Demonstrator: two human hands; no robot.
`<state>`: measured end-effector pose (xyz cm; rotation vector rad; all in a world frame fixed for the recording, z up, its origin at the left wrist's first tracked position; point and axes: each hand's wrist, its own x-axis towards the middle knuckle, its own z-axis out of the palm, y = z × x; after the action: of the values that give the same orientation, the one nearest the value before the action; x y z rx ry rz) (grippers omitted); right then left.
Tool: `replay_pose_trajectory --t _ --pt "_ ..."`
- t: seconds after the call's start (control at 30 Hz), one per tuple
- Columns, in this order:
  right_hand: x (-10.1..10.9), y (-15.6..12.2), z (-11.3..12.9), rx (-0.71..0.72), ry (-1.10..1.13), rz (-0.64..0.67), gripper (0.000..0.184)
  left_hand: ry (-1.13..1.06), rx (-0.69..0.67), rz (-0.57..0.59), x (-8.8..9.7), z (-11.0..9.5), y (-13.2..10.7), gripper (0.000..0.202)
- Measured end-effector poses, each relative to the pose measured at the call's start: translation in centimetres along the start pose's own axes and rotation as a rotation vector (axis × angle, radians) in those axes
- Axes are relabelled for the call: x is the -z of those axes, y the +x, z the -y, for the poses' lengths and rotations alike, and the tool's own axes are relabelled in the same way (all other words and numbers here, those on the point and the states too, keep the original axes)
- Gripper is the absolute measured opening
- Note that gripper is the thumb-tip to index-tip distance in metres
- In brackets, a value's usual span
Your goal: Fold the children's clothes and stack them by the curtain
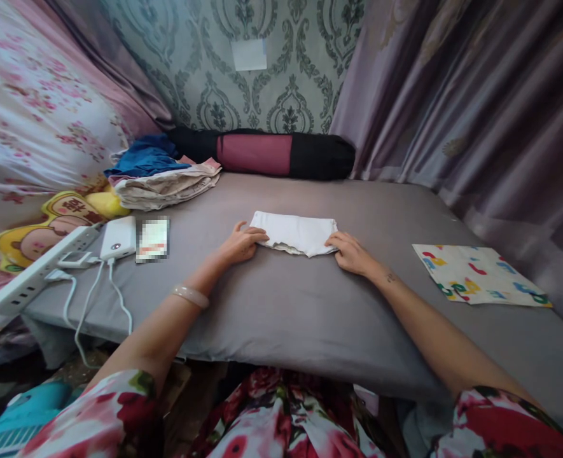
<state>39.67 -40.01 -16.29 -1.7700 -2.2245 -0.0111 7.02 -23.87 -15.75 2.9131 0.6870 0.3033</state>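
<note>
A white folded cloth [294, 230] lies on the grey-covered table in front of me, its near edge uneven and ruffled. My left hand [243, 244] pinches its left end, one finger lifted off the fabric. At the opposite end my right hand [350, 251] has its fingers closed on the near right corner. The undersides of both hands are hidden, and the cloth's exact kind does not show.
Left of the cloth are a power strip [42, 270], a white power bank [119, 238] with cables and a blurred card [152, 239]. Piled clothes [166, 184] and a black-and-red long bag [255, 154] lie behind. A patterned folded sheet [479, 275] rests on the right.
</note>
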Motion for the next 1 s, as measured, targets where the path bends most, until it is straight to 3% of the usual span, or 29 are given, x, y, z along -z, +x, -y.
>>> replay_pose_trajectory --t 0.13,0.23,0.37,0.5,0.77,1.0 --pt "1.0 0.7 0.9 -0.132 -0.008 0.071 0.039 -0.074 0.081 0.040 0.3 0.0 0.4 0.049" --pt "1.0 2.9 2.4 -0.238 -0.027 0.026 0.035 -0.104 0.230 -0.031 0.3 -1.0 2.6 0.040" --pt "-0.6 7.0 5.1 -0.275 -0.035 -0.079 0.043 -0.056 0.327 -0.169 -0.4 -3.5 6.7 0.039" --pt "-2.5 9.7 7.0 -0.333 -0.034 -0.079 0.049 0.018 0.307 -0.093 -1.6 -5.3 9.1 0.042" --pt "-4.4 9.8 6.8 -0.390 0.005 0.028 0.056 0.038 0.326 0.001 -4.2 -5.2 8.6 0.054" --pt "-4.7 9.8 6.7 -0.400 0.003 0.023 0.056 0.025 0.336 0.026 -4.0 -5.4 8.7 0.054"
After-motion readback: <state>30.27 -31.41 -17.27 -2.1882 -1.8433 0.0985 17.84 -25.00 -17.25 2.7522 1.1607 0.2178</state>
